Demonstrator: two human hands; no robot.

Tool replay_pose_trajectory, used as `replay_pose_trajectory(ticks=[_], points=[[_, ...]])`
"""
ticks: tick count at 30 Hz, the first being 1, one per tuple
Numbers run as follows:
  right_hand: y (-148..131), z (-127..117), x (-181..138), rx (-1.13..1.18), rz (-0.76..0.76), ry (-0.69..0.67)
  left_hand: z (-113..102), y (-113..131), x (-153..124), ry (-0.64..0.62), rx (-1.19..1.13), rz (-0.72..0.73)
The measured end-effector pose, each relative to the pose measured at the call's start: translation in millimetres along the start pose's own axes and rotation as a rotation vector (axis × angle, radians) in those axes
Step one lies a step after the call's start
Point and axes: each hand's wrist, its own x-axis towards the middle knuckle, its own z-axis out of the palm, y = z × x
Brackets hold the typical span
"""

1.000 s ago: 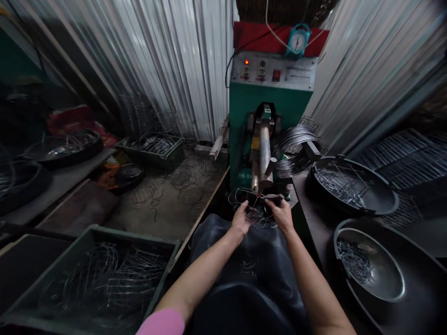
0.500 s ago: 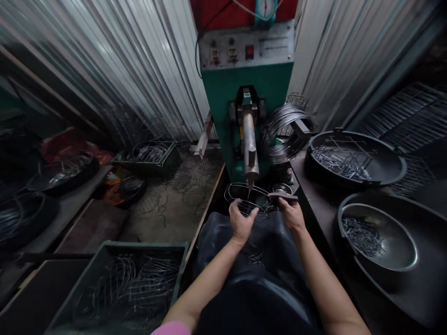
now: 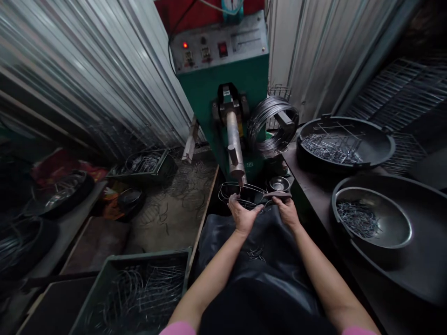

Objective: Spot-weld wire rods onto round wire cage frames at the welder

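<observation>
My left hand [image 3: 242,217] is closed round the near side of a round wire frame [image 3: 258,187], made of thin bent metal rods. The frame sits right under the electrode tip [image 3: 242,180] of a green spot welding machine [image 3: 195,90]. Pinched in my right hand [image 3: 287,213] is a flat, dark bar [image 3: 277,194], whose left end meets the frame's right side. Whether the tip touches a wire is too small to tell. Several short wire pieces [image 3: 256,253] lie on the dark apron [image 3: 223,246] over my lap.
On the right stand a pan of wire pieces [image 3: 328,149] and a metal bowl [image 3: 394,223] of short pins inside a larger pan [image 3: 426,265]. A wire coil [image 3: 272,125] hangs beside the machine. At lower left is a green crate [image 3: 115,258] of wire frames.
A red light on the machine's panel is now lit. The view has turned slightly, so the machine appears further left. Both hands keep their holds on the frame and the bar.
</observation>
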Motion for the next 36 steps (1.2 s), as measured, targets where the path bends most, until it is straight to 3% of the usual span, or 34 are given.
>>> replay_pose_trajectory(ticks=[8, 15, 26, 31, 36], points=[[-7.9, 0.8, 1.9, -0.069, -0.058, -0.078, 6.5, -8.9, -0.3, 0.035, 0.135, 0.044], [-41.0, 27.6, -0.2, -0.316, -0.289, -0.235, -0.7, -23.3, 0.7, 0.006, -0.182, -0.152], [-48.1, 64.6, 22.3, -0.577, -0.406, -0.181, -3.3, -26.2, 27.3, 0.062, -0.363, -0.329], [-56.0, 68.1, 23.5, -0.572, -0.356, -0.199, -2.7, -25.1, 27.8, 0.041, -0.37, -0.383], [-52.5, 46.4, 27.7, -0.281, -0.115, -0.173, -2.1, -26.1, 27.3, 0.043, -0.386, -0.42]])
